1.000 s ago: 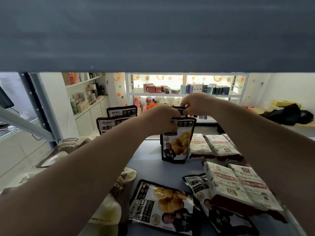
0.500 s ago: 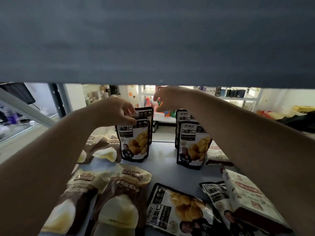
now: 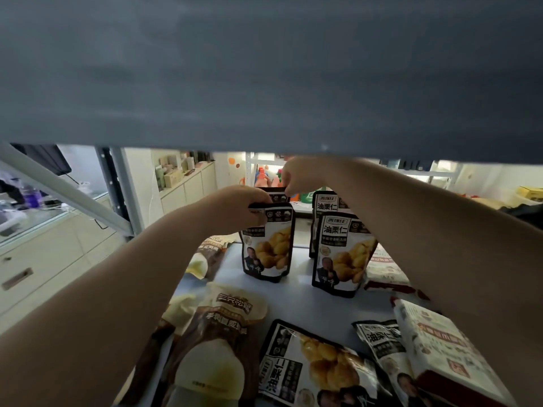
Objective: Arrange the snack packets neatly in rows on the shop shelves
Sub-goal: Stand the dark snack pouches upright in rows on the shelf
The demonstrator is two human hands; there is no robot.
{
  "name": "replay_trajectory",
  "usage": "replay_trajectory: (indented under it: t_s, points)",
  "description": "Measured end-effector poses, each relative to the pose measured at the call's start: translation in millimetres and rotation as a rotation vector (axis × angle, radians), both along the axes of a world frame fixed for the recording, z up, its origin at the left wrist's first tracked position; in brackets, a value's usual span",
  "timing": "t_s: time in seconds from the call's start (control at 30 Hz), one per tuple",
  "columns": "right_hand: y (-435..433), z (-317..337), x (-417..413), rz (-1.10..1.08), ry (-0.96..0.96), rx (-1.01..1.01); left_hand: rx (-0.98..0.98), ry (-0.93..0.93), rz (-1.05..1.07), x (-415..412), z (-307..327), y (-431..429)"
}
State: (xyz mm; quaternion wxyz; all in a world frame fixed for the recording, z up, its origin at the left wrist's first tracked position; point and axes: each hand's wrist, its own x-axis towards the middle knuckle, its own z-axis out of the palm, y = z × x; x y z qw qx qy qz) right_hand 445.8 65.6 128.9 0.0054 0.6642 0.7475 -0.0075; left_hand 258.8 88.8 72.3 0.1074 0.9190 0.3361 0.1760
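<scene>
Black-and-white chestnut packets stand upright on the grey shelf (image 3: 305, 306). My left hand (image 3: 238, 208) pinches the top left corner of the front left standing chestnut packet (image 3: 269, 245). My right hand (image 3: 299, 176) pinches the top edge of a second chestnut packet (image 3: 279, 196) standing right behind it, mostly hidden. Two more chestnut packets stand to the right, one in front (image 3: 342, 254) and one behind (image 3: 326, 201). Another chestnut packet (image 3: 317, 368) lies flat near the front.
Brown-and-cream packets (image 3: 217, 345) lie flat at the front left. White-and-red packets (image 3: 440, 356) lie at the right, partly under my right arm. The dark underside of the shelf above (image 3: 264, 69) fills the top. A shelf post (image 3: 123, 189) stands at the left.
My hands let go of the right-hand standing packet and moved left. The left hand now grips the front left packet's top, and the right hand has come down onto the packet behind it.
</scene>
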Motion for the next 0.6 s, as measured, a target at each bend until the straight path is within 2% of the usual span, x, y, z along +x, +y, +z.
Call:
replay_trajectory:
  t_s: [0.37,0.47,0.6]
  points:
    - [-10,8,22,-0.028,-0.257,0.021,-0.036,-0.059,-0.096,22,-4,-11]
    - [-13,8,20,-0.046,-0.249,0.022,-0.018,-0.113,-0.111,16,-2,-15]
    - [-15,3,19,-0.064,-0.182,0.043,-0.040,-0.279,-0.063,-11,-3,-14]
